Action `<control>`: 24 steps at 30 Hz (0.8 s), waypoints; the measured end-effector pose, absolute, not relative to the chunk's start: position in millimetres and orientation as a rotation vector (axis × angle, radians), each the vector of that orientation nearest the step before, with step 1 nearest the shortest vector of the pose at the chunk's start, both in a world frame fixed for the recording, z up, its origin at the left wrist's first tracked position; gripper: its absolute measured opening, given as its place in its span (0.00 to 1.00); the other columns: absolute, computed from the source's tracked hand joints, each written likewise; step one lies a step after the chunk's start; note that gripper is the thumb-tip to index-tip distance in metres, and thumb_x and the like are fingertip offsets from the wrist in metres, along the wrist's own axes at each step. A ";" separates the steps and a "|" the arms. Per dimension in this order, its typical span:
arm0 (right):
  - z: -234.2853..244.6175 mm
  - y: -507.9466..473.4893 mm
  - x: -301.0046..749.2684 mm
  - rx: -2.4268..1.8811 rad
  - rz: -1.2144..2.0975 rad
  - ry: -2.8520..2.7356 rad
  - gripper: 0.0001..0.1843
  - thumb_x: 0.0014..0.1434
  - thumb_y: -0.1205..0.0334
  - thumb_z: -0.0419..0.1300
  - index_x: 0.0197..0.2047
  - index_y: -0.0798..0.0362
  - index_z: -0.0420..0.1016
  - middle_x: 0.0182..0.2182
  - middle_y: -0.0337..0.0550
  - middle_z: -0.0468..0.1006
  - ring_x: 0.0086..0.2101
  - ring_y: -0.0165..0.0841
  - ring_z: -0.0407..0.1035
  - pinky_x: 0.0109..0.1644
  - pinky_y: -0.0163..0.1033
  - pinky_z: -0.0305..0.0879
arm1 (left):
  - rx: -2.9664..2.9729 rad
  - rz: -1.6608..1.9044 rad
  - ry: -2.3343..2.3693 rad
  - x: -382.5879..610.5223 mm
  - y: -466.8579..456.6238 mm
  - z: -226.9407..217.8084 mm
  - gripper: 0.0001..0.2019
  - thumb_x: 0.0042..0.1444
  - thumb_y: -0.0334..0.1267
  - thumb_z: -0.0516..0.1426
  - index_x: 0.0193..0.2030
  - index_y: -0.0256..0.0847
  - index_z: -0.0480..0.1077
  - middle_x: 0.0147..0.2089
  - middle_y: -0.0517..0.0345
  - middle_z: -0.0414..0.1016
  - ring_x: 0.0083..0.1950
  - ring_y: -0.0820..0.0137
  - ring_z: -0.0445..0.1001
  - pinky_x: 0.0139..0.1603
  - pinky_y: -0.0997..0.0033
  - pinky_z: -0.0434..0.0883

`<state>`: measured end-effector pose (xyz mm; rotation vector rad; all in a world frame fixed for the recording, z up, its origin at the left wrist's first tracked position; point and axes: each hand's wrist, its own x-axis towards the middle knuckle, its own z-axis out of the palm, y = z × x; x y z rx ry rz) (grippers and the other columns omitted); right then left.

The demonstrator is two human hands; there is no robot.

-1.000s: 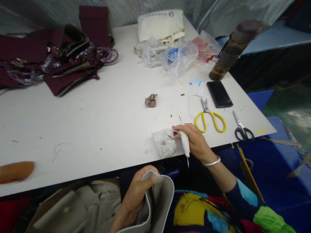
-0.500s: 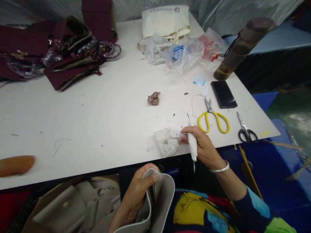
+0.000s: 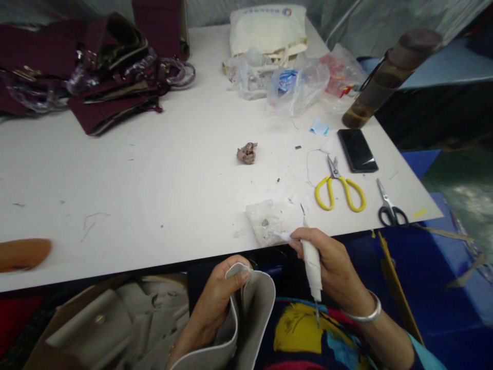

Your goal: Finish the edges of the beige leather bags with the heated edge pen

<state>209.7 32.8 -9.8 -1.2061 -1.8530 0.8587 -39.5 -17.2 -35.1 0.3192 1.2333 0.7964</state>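
My left hand (image 3: pixel 217 303) is closed on the edge of a folded grey leather piece (image 3: pixel 250 318) held below the table's front edge, over my lap. My right hand (image 3: pixel 331 262) grips a thin pointed tool wrapped in white cloth (image 3: pixel 311 262), its metal tip pointing up toward the table; the fingertips also pinch something small and white that I cannot make out. This hand hangs just off the table's front edge, beside a small clear plastic bag (image 3: pixel 265 223) with small bits inside.
On the white table (image 3: pixel 154 180) lie yellow scissors (image 3: pixel 339 187), black scissors (image 3: pixel 389 205), a black phone (image 3: pixel 357 150), a brown bottle (image 3: pixel 385 77), a crumpled brown scrap (image 3: pixel 247 152), plastic bags (image 3: pixel 292 85), a cream tote (image 3: pixel 265 33) and dark red bag parts (image 3: pixel 96 77). Grey leather pieces (image 3: pixel 111 324) sit low left.
My right hand has drawn back from the small plastic bag on the table toward my lap, taking the wrapped tool with it. The left hand has kept its hold on the grey piece.
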 end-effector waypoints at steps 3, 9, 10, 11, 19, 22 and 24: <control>-6.9 35.2 208.9 -1.222 0.850 -1.884 0.08 0.71 0.66 0.62 0.52 0.48 0.74 0.38 0.40 0.80 0.36 0.31 0.75 0.40 0.34 0.70 | 0.335 0.808 1.250 -41.0 -17.4 -37.0 0.17 0.40 0.46 0.74 0.31 0.40 0.76 0.26 0.57 0.71 0.27 0.69 0.63 0.29 0.69 0.60; -4.5 35.4 209.2 -1.235 0.873 -1.887 0.08 0.71 0.64 0.62 0.52 0.48 0.73 0.37 0.40 0.79 0.35 0.30 0.75 0.39 0.33 0.69 | 0.358 0.805 1.234 -42.7 -16.8 -40.1 0.17 0.41 0.47 0.74 0.30 0.41 0.75 0.25 0.56 0.70 0.27 0.69 0.62 0.28 0.68 0.60; -4.7 35.2 209.1 -1.241 0.879 -1.889 0.08 0.71 0.64 0.62 0.52 0.48 0.73 0.37 0.40 0.79 0.34 0.31 0.75 0.39 0.33 0.69 | 0.350 0.803 1.229 -42.9 -16.9 -40.3 0.17 0.41 0.47 0.74 0.30 0.41 0.75 0.25 0.56 0.70 0.27 0.70 0.62 0.28 0.68 0.60; -4.9 35.1 209.0 -1.246 0.886 -1.892 0.07 0.71 0.64 0.62 0.52 0.48 0.74 0.37 0.40 0.79 0.34 0.31 0.75 0.39 0.33 0.69 | 0.343 0.800 1.223 -43.2 -16.9 -40.5 0.17 0.41 0.47 0.74 0.30 0.41 0.75 0.25 0.57 0.70 0.27 0.70 0.62 0.28 0.69 0.60; -1.6 36.9 207.5 -1.275 0.953 -1.868 0.06 0.71 0.62 0.61 0.51 0.48 0.74 0.37 0.38 0.80 0.33 0.28 0.74 0.39 0.31 0.68 | 0.344 0.807 1.220 -44.7 -17.0 -40.4 0.18 0.41 0.47 0.74 0.31 0.41 0.75 0.26 0.57 0.70 0.27 0.71 0.63 0.27 0.70 0.62; 2.2 38.5 207.5 -1.282 0.995 -1.842 0.06 0.71 0.62 0.61 0.50 0.47 0.74 0.37 0.37 0.80 0.33 0.28 0.73 0.39 0.31 0.68 | 0.324 0.803 1.220 -44.1 -16.9 -39.1 0.17 0.41 0.46 0.74 0.31 0.41 0.75 0.27 0.57 0.70 0.28 0.71 0.64 0.28 0.70 0.63; 6.1 40.4 207.8 -1.308 1.034 -1.841 0.05 0.72 0.61 0.61 0.50 0.47 0.74 0.36 0.36 0.79 0.33 0.28 0.72 0.39 0.31 0.67 | 0.315 0.801 1.221 -44.1 -17.1 -39.0 0.17 0.41 0.46 0.74 0.31 0.41 0.75 0.27 0.58 0.70 0.28 0.71 0.64 0.29 0.71 0.63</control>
